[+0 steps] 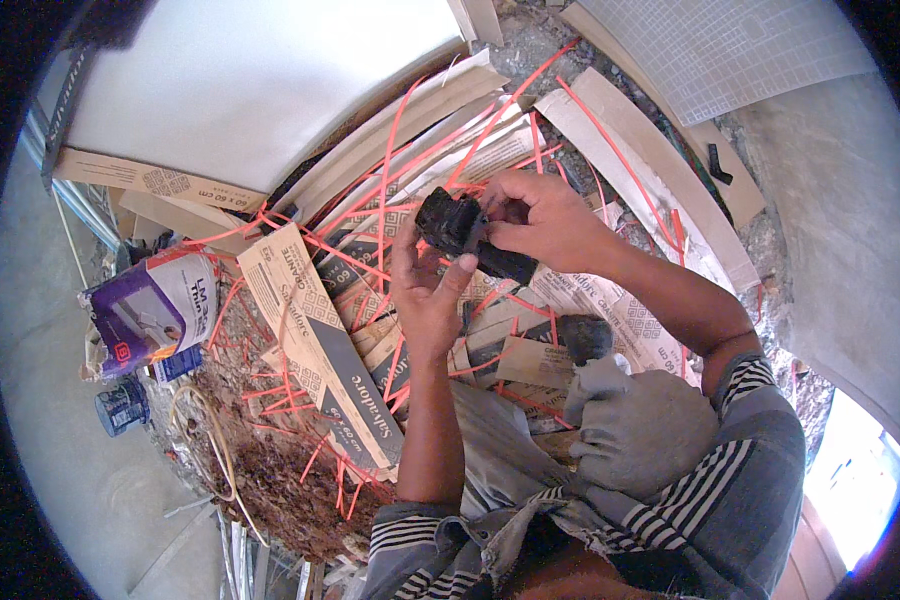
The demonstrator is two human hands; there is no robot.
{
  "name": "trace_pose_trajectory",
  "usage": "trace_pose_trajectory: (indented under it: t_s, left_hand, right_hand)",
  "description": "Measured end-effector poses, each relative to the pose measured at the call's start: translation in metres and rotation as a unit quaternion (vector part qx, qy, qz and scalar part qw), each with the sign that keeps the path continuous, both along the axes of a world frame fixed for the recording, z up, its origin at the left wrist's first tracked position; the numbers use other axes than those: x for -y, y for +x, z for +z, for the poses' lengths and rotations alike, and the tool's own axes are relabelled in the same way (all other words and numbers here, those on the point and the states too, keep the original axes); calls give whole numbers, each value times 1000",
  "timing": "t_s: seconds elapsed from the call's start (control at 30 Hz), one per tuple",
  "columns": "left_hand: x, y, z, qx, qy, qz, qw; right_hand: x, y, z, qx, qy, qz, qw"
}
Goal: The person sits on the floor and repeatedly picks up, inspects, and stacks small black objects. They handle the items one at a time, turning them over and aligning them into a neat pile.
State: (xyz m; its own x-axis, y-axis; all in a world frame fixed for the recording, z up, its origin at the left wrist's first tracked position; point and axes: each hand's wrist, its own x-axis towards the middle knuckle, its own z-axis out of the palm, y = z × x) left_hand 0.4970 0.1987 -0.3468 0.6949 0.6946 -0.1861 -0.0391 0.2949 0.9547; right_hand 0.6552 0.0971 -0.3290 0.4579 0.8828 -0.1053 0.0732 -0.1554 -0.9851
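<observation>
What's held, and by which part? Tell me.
A black object, by its left side, in the left hand; the right hand at its right edge, grip unclear.

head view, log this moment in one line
left hand: holding black object | right hand: touching its side | around: cardboard, red straps | far left: purple-white bag

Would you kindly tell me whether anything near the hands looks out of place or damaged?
Yes: red straps lie tangled over the scattered cardboard pieces below the black object, loose rather than neatly binding them. To the left, the purple-and-white bag sits askew and looks crumpled at its edge.
</observation>
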Motion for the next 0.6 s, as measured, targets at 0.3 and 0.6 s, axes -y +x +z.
trace_pose_trajectory:
  t_s: [0.3, 0.6]
  left_hand:
    - [0, -7, -10, 30, -39, 21, 999]
    - [3, -10, -12, 83, 108, -10, 991]
  right_hand:
    - [9, 0, 18, 20, -19, 50, 998]
    - [-1, -20, -13, -21, -20, -3, 1000]
